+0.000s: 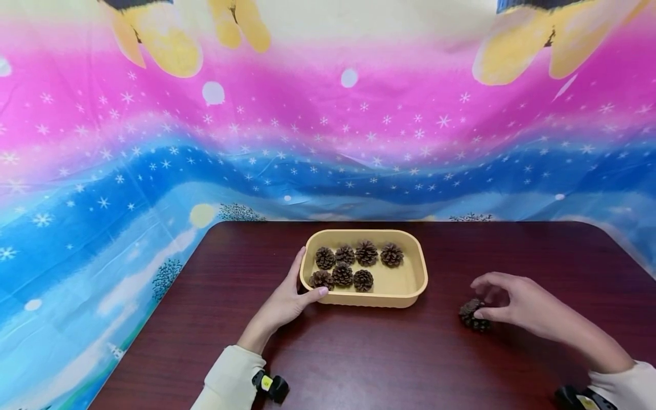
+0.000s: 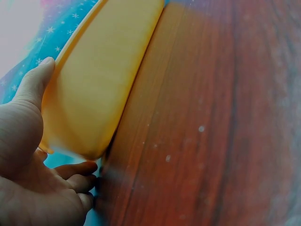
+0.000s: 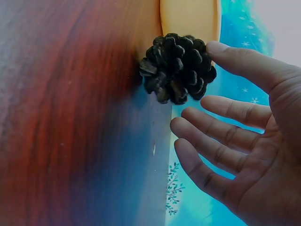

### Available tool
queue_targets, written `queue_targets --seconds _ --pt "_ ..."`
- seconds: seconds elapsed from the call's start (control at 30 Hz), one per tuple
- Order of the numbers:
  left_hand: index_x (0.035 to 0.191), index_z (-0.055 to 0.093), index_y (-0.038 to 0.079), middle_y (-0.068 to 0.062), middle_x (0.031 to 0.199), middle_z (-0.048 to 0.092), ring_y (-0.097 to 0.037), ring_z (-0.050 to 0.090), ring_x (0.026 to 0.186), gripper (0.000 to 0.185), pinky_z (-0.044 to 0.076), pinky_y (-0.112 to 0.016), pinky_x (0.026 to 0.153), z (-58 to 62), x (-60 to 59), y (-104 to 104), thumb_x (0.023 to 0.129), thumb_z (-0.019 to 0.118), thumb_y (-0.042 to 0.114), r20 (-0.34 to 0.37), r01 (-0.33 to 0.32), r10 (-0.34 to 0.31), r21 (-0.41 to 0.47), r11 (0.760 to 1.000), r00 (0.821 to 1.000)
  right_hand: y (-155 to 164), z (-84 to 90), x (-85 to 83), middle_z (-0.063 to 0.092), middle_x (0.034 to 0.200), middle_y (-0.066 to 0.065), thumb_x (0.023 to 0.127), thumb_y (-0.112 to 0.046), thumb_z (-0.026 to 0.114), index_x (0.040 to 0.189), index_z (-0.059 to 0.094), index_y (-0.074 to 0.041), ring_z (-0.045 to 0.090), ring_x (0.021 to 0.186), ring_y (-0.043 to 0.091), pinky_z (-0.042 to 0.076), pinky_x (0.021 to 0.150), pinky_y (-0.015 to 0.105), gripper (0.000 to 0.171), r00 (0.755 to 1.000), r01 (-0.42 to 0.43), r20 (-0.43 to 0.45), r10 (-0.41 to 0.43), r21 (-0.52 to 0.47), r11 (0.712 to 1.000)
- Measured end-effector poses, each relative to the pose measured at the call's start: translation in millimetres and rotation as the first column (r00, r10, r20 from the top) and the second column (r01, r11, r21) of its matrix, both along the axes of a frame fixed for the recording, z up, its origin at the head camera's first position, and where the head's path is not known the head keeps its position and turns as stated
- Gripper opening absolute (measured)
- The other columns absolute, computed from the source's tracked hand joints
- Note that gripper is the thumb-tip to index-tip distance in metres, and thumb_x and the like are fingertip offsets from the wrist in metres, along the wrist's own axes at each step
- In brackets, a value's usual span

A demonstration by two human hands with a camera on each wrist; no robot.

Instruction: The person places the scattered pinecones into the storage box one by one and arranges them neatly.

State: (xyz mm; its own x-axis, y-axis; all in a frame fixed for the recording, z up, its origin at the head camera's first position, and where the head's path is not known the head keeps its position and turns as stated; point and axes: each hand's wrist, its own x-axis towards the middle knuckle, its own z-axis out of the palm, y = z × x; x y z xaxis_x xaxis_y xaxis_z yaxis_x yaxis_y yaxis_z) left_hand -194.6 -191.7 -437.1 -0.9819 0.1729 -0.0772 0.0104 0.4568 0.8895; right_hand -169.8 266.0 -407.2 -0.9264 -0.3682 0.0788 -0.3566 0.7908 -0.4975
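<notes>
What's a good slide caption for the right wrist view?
Right hand with fingers spread, thumb touching a pine cone on the dark wooden table.

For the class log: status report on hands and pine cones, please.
Left hand steadies tray. Right hand touching loose pine cone, not gripped. Path clear.

Loose pine cone point(image 1: 474, 316): dark brown, scales open, lying on table well right of tray, your thumb tip touching it. Tray point(image 1: 410, 285): tan, rounded rectangle, flat on table, seven pine cones point(image 1: 353, 263) clustered in its left part.
</notes>
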Motion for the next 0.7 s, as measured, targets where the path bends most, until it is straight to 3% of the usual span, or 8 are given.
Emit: queue_targets --seconds 0.2,0.4,0.7 --pt "0.168 0.002 0.044 -0.011 0.176 0.017 -0.037 0.021 0.160 0.109 0.017 -0.062 0.128 0.0 0.2 -0.3 0.093 0.080 0.038 -0.001 0.000 0.000 0.003 1.000 1.000 2.3 -5.5 3.6 0.073 0.108 0.000 0.082 -0.027 0.090 0.120 0.071 -0.006 0.062 0.084 -0.004 0.053 0.068 0.025 0.047 1.000 -0.007 0.014 0.007 -0.041 0.999" --pt "0.169 0.002 0.040 -0.012 0.176 0.016 -0.038 0.020 0.160 0.108 0.016 -0.063 0.128 -0.8 0.1 -0.9 0.094 0.080 0.036 -0.016 0.014 -0.014 0.009 1.000 1.000 3.0 -9.2 6.0 0.073 0.110 0.002 0.082 -0.027 0.090 0.123 0.069 -0.006 0.061 0.086 -0.006 0.054 0.068 0.024 0.050 0.998 -0.052 0.035 0.054 -0.079 0.996" --pt "0.168 0.002 0.044 -0.010 0.176 0.014 -0.037 0.019 0.160 0.109 0.016 -0.063 0.128 -0.9 0.3 -0.8 0.093 0.080 0.039 -0.004 0.004 -0.004 0.009 1.000 1.000 1.8 -12.7 5.6 0.072 0.113 0.001 0.085 -0.025 0.088 0.123 0.070 -0.009 0.058 0.089 -0.007 0.053 0.070 0.024 0.045 0.987 -0.150 0.050 0.155 -0.091 0.984"
